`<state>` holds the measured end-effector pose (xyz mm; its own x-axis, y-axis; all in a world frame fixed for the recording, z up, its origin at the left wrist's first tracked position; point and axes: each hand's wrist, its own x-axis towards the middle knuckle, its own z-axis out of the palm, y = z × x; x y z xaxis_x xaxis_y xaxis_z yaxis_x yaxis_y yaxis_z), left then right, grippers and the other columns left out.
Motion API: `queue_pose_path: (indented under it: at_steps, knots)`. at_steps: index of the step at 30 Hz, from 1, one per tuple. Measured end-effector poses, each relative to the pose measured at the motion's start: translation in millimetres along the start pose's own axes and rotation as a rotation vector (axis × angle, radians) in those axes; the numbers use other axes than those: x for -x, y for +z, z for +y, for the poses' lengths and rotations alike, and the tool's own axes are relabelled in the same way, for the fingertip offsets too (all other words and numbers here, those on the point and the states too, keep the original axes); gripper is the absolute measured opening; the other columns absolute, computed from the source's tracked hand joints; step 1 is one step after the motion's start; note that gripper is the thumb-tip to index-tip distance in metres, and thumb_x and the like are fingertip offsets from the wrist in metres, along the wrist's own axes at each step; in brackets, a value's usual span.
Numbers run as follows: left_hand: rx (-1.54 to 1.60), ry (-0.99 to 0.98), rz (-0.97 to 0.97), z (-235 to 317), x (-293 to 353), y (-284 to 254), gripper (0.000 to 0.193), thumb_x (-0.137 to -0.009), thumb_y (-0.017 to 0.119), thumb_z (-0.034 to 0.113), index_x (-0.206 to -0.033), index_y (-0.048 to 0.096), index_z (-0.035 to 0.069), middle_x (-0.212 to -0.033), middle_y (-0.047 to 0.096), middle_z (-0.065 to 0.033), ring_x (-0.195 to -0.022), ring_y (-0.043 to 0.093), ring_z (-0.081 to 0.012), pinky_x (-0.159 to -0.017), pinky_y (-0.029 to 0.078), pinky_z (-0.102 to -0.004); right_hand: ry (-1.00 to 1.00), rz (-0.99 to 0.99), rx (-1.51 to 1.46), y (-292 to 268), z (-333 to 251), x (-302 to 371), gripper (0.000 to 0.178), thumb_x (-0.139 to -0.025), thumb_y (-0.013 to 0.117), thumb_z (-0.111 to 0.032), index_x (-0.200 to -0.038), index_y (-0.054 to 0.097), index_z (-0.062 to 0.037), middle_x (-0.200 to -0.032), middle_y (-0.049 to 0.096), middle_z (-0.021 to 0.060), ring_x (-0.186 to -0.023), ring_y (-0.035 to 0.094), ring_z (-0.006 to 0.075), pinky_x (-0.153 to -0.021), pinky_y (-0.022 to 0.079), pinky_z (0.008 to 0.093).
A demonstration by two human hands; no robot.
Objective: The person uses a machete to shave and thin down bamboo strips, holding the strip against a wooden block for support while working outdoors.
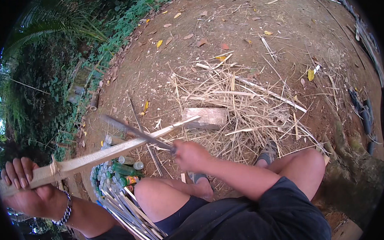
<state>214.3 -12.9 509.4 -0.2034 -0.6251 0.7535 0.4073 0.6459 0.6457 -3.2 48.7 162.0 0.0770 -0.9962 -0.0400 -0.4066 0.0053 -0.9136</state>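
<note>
Stave (97,157) juts rightward from left grip (35,200); knife (130,129) in right grip (192,156) crosses.

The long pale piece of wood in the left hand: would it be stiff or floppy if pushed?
The piece of wood is probably stiff near the left hand, where it looks broad and thick. It may flex more toward its far end, which looks narrower. The raised ring near the hand might help stop a slipping grip.

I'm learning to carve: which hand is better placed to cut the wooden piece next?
Probably the right hand: it grips the knife, which crosses the wooden piece, while the left hand holds that piece's left end.
</note>
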Motion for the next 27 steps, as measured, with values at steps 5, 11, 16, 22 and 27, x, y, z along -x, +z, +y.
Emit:
queue_pose_path:
  at_steps: [5,11,16,22,27]
  knots:
    - [-0.037,0.030,-0.010,-10,-19,-4,0.046,-0.092,0.049,0.048,-0.071,0.036,0.010,-0.059,0.034,-0.0001,-0.047,0.034,-0.0086,-0.047,0.031,-0.0226,0.442,0.015,-0.029,-1,84,-10,0.023,-0.079,0.054,-0.009,-0.098,0.059,0.0016,-0.088,0.063,0.0233,-0.085,0.063,0.0369,-0.075,0.050,0.0446]
    - [-0.077,0.000,0.002,-19,-27,-10,0.040,-0.094,0.047,0.041,-0.071,0.035,0.010,-0.059,0.034,0.0007,-0.047,0.033,-0.0080,-0.048,0.032,-0.0225,-0.108,-0.006,-0.029,-18,-25,3,0.026,-0.077,0.056,-0.010,-0.102,0.058,-0.0011,-0.085,0.065,0.0196,-0.078,0.064,0.0364,-0.071,0.051,0.0455]
    - [-0.044,0.007,-0.012,-26,-37,-6,0.043,-0.093,0.050,0.044,-0.070,0.035,0.011,-0.058,0.034,0.0015,-0.046,0.033,-0.0077,-0.048,0.031,-0.0217,0.318,0.012,0.240,8,172,-22,0.030,-0.079,0.057,-0.011,-0.106,0.057,0.0008,-0.084,0.064,0.0207,-0.079,0.065,0.0340,-0.071,0.052,0.0449]
    - [-0.017,0.043,-0.012,-24,-41,-16,0.031,-0.093,0.048,0.029,-0.072,0.038,0.009,-0.058,0.036,-0.0003,-0.045,0.033,-0.0071,-0.047,0.030,-0.0202,0.258,-0.017,0.042,-11,51,-13,0.027,-0.078,0.057,-0.011,-0.102,0.055,0.0015,-0.079,0.064,0.0206,-0.076,0.064,0.0355,-0.072,0.051,0.0459]
    - [-0.027,-0.007,-0.052,-19,-43,-27,0.022,-0.089,0.043,0.007,-0.068,0.037,0.009,-0.055,0.032,0.0000,-0.047,0.031,-0.0081,-0.046,0.028,-0.0208,0.166,0.035,0.128,13,121,-27,0.026,-0.081,0.056,-0.013,-0.105,0.056,-0.0044,-0.081,0.063,0.0201,-0.078,0.064,0.0354,-0.073,0.051,0.0458]
